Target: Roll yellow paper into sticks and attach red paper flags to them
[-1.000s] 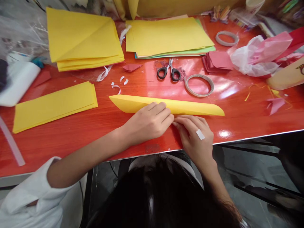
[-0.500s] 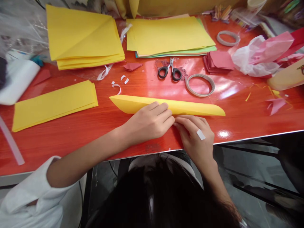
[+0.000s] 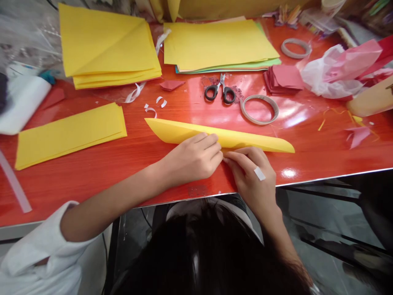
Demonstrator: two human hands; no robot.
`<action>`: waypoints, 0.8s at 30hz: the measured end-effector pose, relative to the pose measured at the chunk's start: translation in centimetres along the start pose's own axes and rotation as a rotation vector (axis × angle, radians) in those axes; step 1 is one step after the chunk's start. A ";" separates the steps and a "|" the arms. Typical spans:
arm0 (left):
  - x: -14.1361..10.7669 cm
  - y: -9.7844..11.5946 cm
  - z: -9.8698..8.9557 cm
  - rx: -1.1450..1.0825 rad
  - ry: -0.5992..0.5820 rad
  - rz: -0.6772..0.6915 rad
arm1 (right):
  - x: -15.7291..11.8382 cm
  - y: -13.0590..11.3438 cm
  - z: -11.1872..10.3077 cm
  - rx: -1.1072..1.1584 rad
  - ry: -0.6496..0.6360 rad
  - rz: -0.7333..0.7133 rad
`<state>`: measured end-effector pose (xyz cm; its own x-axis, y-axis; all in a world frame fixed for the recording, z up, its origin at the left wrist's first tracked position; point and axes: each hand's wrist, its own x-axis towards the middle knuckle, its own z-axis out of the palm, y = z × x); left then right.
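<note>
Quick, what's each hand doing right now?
Left hand: closed on the rolled yellow paper.
Right hand: pinched closed; can't tell if it holds anything.

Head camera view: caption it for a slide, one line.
Left hand on curled yellow paper, right hand close by, with scissors and a tape roll beyond on the red table.

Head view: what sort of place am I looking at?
Probably a craft worktable, at home or in a small workshop; I can't tell which. The scissors, tape roll and stacked coloured paper show it.
</note>
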<state>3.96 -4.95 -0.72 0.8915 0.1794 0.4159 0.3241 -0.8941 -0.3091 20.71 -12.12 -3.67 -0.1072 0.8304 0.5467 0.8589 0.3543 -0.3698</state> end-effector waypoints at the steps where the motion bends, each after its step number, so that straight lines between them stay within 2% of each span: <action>1: 0.0 0.0 0.0 -0.001 -0.012 -0.002 | 0.0 0.0 0.0 -0.009 0.012 0.003; 5: 0.1 0.0 -0.1 0.000 -0.024 -0.028 | 0.0 0.0 0.1 -0.038 0.056 0.012; 11: 0.0 0.1 0.0 0.012 0.020 -0.017 | 0.0 0.0 0.0 -0.028 0.027 -0.010; 18: 0.0 0.1 0.0 -0.033 -0.006 -0.048 | 0.1 -0.2 0.0 -0.044 0.051 0.042; 24: -0.1 0.0 0.2 -0.013 0.043 -0.038 | 0.0 0.0 0.0 -0.024 0.041 0.001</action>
<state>3.94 -4.86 -0.96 0.8639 0.1960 0.4640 0.3536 -0.8921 -0.2814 20.69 -12.16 -3.62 -0.0859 0.8123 0.5768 0.8710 0.3424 -0.3524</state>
